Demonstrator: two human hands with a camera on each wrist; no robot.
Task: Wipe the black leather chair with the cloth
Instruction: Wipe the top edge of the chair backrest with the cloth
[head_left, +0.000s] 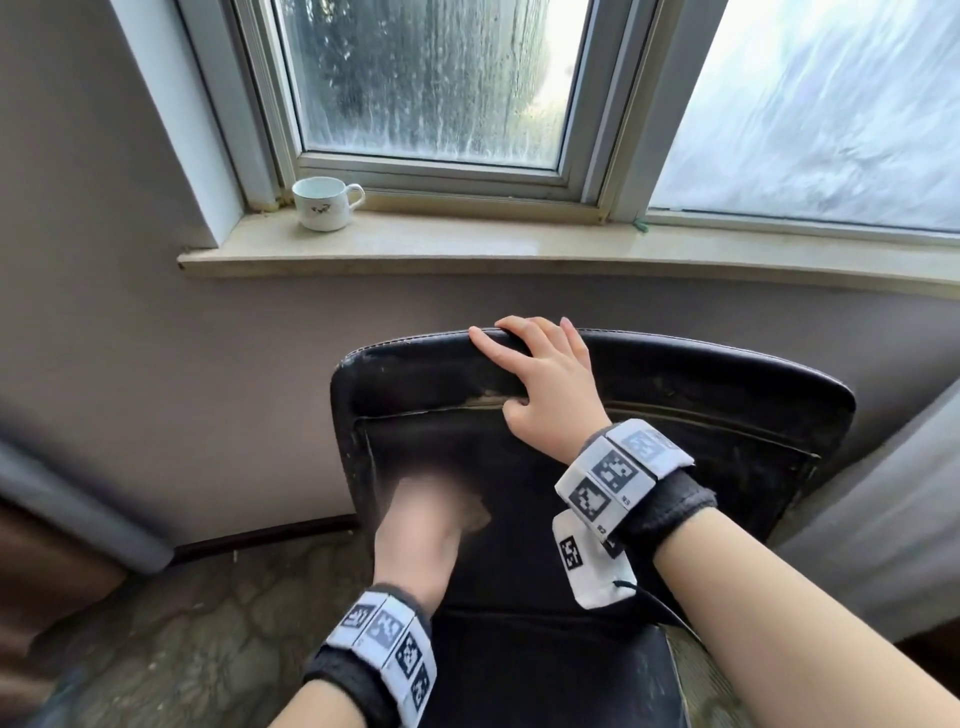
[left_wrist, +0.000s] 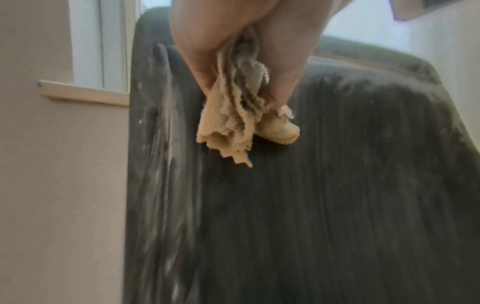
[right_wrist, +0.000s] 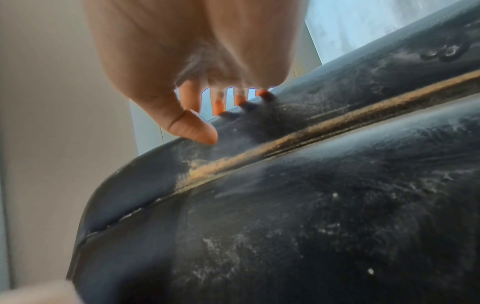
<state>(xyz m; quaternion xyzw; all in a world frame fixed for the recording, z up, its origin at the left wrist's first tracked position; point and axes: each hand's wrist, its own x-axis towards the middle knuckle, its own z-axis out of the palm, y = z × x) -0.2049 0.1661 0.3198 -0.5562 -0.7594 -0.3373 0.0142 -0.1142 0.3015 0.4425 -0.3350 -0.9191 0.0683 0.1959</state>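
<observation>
The black leather chair (head_left: 675, 415) stands with its backrest towards me, below the window; its leather (left_wrist: 337, 185) is streaked with pale dust. My left hand (head_left: 431, 499), blurred, grips a bunched beige cloth (head_left: 480, 514) against the left part of the backrest. In the left wrist view the cloth (left_wrist: 233, 127) hangs from the thumb and fingers of the left hand (left_wrist: 244, 92) and touches the leather. My right hand (head_left: 540, 374) holds the top of the backrest. Its fingers lie over the top edge and its thumb presses near a worn tan seam (right_wrist: 285, 139); the right hand (right_wrist: 226, 121) holds no cloth.
A white cup (head_left: 326, 203) stands on the stone windowsill (head_left: 467, 244) at the left, just behind the chair. A grey wall (head_left: 156, 338) lies behind the backrest. A grey curtain (head_left: 883, 519) hangs at the right, and the floor (head_left: 182, 623) is patterned stone.
</observation>
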